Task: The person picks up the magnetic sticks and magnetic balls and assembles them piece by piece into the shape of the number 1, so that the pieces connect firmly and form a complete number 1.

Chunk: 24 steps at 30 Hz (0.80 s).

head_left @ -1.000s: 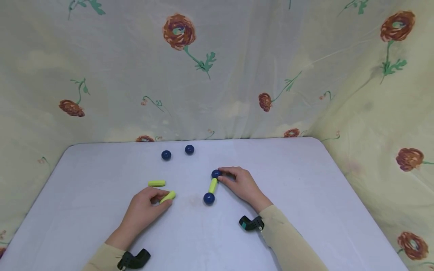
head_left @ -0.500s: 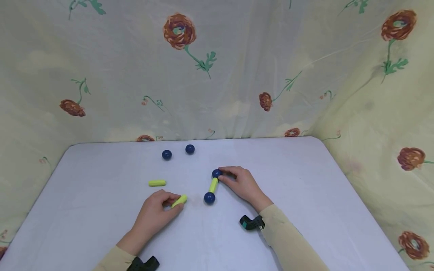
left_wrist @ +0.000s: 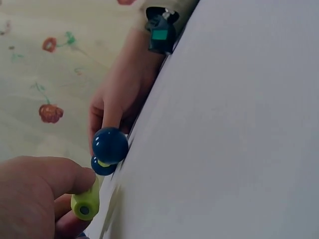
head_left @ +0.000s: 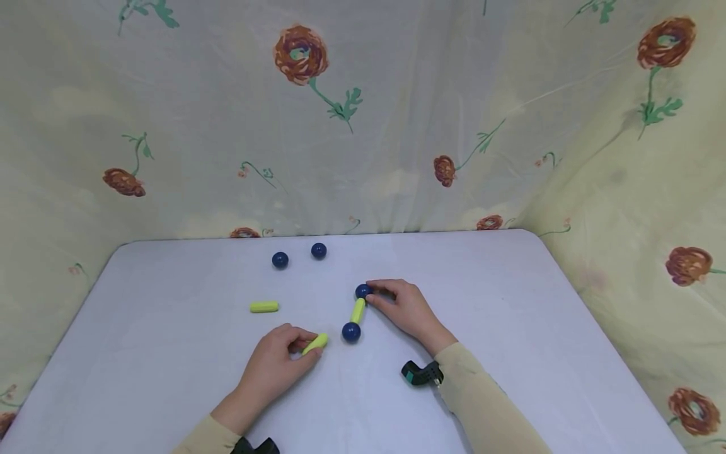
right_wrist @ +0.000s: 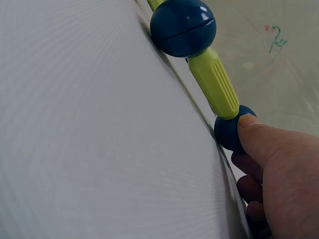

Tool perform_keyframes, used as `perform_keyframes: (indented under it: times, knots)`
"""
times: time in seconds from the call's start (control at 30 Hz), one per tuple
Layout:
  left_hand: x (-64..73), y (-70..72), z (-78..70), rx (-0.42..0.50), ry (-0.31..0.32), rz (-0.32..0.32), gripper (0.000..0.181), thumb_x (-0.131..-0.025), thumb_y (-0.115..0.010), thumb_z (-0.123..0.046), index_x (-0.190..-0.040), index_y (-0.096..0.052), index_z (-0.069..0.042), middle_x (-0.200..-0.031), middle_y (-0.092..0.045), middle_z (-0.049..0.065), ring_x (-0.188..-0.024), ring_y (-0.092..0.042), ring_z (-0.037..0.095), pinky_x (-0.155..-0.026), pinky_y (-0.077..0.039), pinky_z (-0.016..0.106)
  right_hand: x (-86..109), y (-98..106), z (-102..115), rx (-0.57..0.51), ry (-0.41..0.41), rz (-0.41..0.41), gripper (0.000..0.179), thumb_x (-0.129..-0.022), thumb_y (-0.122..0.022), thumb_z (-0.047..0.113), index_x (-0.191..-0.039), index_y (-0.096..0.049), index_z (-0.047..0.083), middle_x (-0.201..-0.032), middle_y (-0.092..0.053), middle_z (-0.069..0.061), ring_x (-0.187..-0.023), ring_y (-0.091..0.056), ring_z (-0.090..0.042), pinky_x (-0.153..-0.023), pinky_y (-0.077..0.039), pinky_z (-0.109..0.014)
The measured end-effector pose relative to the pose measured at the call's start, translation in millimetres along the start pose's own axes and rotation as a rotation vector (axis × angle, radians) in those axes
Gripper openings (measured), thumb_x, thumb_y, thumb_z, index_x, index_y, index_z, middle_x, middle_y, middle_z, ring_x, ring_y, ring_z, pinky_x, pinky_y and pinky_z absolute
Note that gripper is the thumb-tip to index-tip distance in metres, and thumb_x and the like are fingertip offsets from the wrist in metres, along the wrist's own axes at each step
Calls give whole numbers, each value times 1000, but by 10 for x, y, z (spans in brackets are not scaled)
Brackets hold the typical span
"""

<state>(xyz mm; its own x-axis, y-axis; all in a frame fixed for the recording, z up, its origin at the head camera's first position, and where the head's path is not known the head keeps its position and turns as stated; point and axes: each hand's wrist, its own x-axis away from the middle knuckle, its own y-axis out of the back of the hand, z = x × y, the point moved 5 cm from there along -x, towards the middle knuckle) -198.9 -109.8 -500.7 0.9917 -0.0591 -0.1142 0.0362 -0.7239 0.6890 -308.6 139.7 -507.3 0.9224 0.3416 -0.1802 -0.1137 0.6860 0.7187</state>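
Note:
My left hand [head_left: 276, 361] pinches a short yellow-green rod [left_wrist: 85, 203] between thumb and fingers; a dark round spot shows in its end in the left wrist view. The rod points toward a blue ball [head_left: 351, 332], a small gap away. That ball is joined by another yellow-green rod [right_wrist: 214, 84] to a second blue ball [right_wrist: 228, 130], forming a dumbbell shape. My right hand [head_left: 404, 309] pinches this farther ball between thumb and fingers. In the right wrist view, the ridged side of the joining rod shows, and the nearer ball has a seam line around it.
A loose yellow-green rod [head_left: 264, 307] lies on the white table [head_left: 510, 302] beyond my left hand. Two loose blue balls [head_left: 280, 260] lie near the table's far edge. A flowered cloth [head_left: 386, 126] hangs behind the table and along its sides.
My left hand has moved right and slightly nearer to me with its rod, closing in on the near ball of the joined piece. The right hand has stayed in place.

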Motion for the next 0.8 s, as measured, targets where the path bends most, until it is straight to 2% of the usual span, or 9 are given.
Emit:
perform_keyframes:
  times: [0.3,0.7,0.8]
  knots:
    - [18,-82,-84,-8,-31,5,19,-80,-83,-32,-94,-75,-24,-78,-57,-18,-73,-52,6,-70,-46,29,12,7,18,-8,7,-4,34,-94,-68,40,-124,-69,26,-117,-68,11,-113,-59,-12,-95,-47,-39]
    - [15,-95,-100,-28,-30,2,19,-80,-83,-33,-93,-74,-24,-76,-56,-18,-73,-51,6,-72,-43,32,16,8,17,-2,-2,-1,34,-93,-68,43,-123,-70,26,-117,-68,10,-111,-60,-12,-94,-47,-38]
    - [8,-95,-109,-29,-48,-9,19,-79,-84,-32,-93,-74,-24,-76,-57,-19,-73,-52,4,-73,-43,32,16,14,20,1,-2,0,35,-93,-68,43,-124,-69,26,-117,-68,10,-111,-60,-13,-94,-48,-38]
